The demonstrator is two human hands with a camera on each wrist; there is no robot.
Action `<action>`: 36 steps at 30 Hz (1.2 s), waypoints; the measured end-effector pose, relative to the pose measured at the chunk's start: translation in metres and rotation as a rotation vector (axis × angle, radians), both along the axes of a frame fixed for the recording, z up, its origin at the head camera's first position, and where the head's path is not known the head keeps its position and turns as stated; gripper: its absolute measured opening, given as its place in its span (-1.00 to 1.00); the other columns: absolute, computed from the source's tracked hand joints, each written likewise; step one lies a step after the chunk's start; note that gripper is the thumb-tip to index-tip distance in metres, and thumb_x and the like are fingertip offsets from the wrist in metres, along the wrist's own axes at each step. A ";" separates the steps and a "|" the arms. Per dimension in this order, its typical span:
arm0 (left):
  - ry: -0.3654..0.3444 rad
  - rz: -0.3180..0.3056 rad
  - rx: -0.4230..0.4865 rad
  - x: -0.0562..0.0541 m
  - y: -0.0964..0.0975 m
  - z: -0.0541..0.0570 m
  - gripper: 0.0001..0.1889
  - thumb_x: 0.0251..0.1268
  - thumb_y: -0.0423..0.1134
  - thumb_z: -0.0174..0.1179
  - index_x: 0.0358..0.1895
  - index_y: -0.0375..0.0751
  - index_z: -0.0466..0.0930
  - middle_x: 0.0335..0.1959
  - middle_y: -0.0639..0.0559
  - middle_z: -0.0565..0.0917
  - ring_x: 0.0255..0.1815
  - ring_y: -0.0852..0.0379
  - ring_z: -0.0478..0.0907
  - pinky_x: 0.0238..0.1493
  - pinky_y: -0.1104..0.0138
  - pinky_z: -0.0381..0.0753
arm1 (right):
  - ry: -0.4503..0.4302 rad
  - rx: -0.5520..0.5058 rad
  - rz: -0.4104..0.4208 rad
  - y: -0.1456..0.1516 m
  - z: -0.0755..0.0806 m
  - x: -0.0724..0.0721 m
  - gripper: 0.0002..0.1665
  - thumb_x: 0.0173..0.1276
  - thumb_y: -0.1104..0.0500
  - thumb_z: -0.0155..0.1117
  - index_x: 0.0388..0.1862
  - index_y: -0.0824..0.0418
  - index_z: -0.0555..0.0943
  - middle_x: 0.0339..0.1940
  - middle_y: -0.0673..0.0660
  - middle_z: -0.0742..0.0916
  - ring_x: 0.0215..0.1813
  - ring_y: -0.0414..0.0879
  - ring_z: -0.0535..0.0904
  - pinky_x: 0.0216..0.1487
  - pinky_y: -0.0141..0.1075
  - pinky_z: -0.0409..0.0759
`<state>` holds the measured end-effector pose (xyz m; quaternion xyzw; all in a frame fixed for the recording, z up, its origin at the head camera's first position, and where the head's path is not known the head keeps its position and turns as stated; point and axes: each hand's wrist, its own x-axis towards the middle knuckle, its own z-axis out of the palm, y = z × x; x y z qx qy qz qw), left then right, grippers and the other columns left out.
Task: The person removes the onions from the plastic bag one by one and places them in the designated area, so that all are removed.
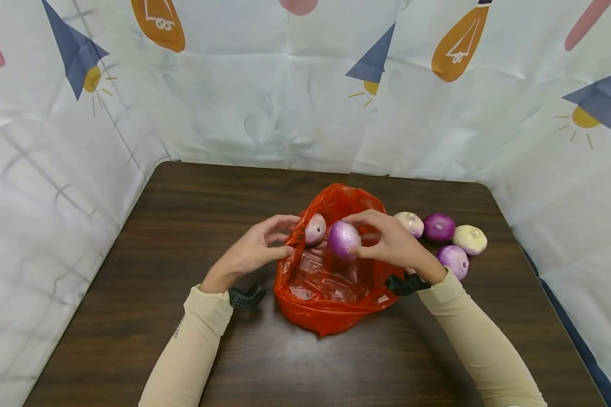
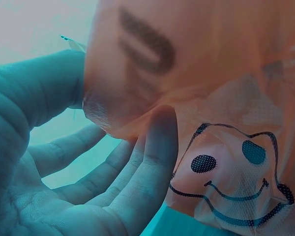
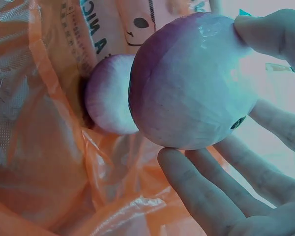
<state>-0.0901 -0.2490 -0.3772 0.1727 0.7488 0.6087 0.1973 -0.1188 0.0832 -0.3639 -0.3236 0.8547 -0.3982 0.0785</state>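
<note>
A red plastic bag lies with its mouth spread wide on the table. My left hand pinches the bag's left rim between thumb and fingers; in the left wrist view the thumb is partly hidden behind the film, which has a printed smiling face. Over the bag's mouth, my right hand holds a purple onion between thumb and fingertips. Another onion is inside the bag near the left wall, and the right wrist view shows it behind the held one.
Right of the bag, several onions sit close together on the dark wooden table: a dark purple onion, pale onions and a light purple onion. A patterned white cloth surrounds the table's back and sides.
</note>
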 end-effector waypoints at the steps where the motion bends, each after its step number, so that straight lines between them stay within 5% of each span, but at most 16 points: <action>1: 0.004 0.000 -0.001 0.000 0.000 0.000 -0.37 0.38 -0.32 0.33 0.47 -0.02 0.37 0.40 -0.12 0.49 0.30 -0.14 0.57 0.12 0.15 0.74 | 0.006 -0.002 -0.002 0.001 0.000 0.001 -0.34 0.26 0.13 0.58 0.34 0.02 0.58 0.28 0.08 0.68 0.29 0.03 0.64 0.19 -0.04 0.73; 15: -0.022 -0.001 -0.009 0.000 0.001 -0.002 -0.35 0.39 -0.29 0.33 0.50 0.04 0.35 0.43 -0.09 0.47 0.33 -0.13 0.57 0.12 0.15 0.73 | 0.000 -0.085 -0.062 0.022 0.009 0.007 -0.29 0.21 0.14 0.61 0.34 0.00 0.58 0.25 0.04 0.68 0.25 0.01 0.69 0.16 -0.11 0.73; 28: -0.013 0.003 -0.013 -0.001 0.001 -0.002 -0.33 0.37 -0.31 0.34 0.50 0.00 0.34 0.42 -0.16 0.45 0.32 -0.15 0.57 0.08 0.18 0.74 | -0.030 -0.159 -0.174 0.049 0.017 0.014 -0.33 0.23 0.22 0.58 0.32 0.01 0.60 0.24 0.03 0.67 0.19 -0.22 0.67 0.19 -0.11 0.70; 36: -0.003 0.002 -0.024 -0.002 0.001 -0.002 -0.34 0.37 -0.31 0.34 0.50 0.02 0.35 0.43 -0.15 0.45 0.32 -0.17 0.56 0.09 0.19 0.73 | 0.023 -0.190 -0.232 0.070 0.019 0.019 -0.29 0.20 0.31 0.58 0.34 0.09 0.59 0.23 0.13 0.68 0.16 -0.28 0.68 0.10 -0.42 0.70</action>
